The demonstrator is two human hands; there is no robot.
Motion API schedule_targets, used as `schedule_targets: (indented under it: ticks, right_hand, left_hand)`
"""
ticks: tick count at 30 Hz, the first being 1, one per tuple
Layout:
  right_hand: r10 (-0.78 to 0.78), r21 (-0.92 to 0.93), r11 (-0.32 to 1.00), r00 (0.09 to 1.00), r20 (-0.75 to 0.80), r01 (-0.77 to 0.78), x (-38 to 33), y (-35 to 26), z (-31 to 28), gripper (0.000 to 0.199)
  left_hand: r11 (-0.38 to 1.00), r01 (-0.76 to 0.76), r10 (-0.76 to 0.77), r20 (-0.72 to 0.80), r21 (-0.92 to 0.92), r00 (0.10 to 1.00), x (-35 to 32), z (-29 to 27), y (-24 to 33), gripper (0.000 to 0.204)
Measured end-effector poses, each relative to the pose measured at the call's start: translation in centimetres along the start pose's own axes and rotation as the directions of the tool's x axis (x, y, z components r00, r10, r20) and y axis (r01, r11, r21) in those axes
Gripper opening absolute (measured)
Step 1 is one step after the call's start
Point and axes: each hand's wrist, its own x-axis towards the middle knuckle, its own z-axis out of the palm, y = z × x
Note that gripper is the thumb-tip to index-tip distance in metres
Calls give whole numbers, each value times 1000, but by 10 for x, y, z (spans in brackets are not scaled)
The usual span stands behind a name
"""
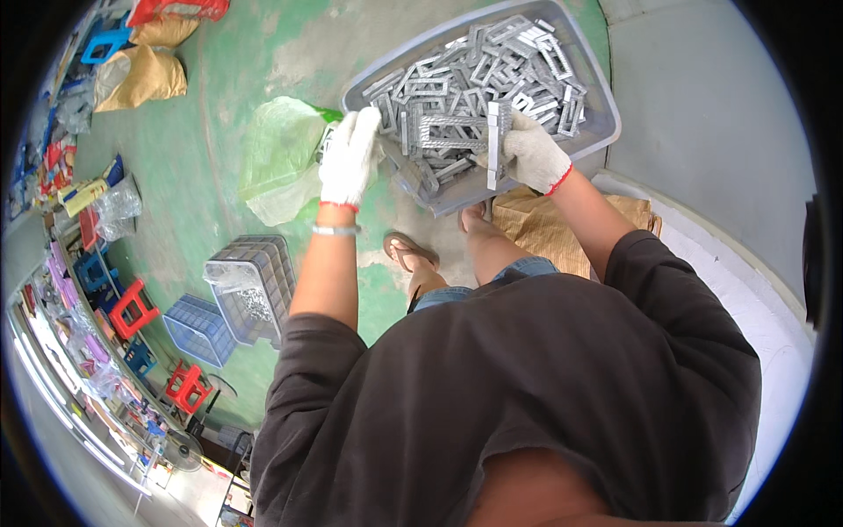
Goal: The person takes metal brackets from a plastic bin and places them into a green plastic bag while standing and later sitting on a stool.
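My right hand [537, 156], in a white knit glove with a red cuff edge, is closed on a grey rectangular metal frame [494, 145] seen nearly edge-on. It is held above the near side of a grey plastic tub [606, 145]. Many similar metal frames [483, 66] lie heaped in the tub. My left hand [349, 158], gloved the same way, is beside the tub's left edge with its fingers stretched out. Just left of it lies a green translucent plastic bag [279, 149]. Small metallic pieces show between bag and glove, partly hidden by the hand.
Brown woven sacking [544, 227] lies by my feet, near the grey wall [711, 105]. At left stand a grey crate [274, 263] with small pieces and a blue crate [200, 329]. Farther left are red stools [133, 309], a tan sack [145, 79] and cluttered shelves.
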Motion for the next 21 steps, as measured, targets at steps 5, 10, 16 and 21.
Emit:
schedule_targets:
  ticks: [5, 10, 16, 21]
  right_hand:
    - [-38, -147, 987, 992, 122, 56, -42, -51, 36, 42]
    - [-62, -174, 978, 960, 274, 113, -84, -97, 61, 37]
    - [-144, -34, 985, 917, 372, 169, -107, -109, 73, 48]
    - [-230, 23, 971, 906, 354, 238, -118, -105, 78, 48]
  left_hand:
    - [931, 246, -73, 523, -271, 849, -79, 52, 89, 38]
    - [844, 262, 53, 560, -468, 827, -110, 57, 125, 32]
    - [816, 290, 45, 555, -500, 831, -141, 55, 156, 34]
    - [884, 216, 40, 528, -414, 848, -166, 46, 178, 31]
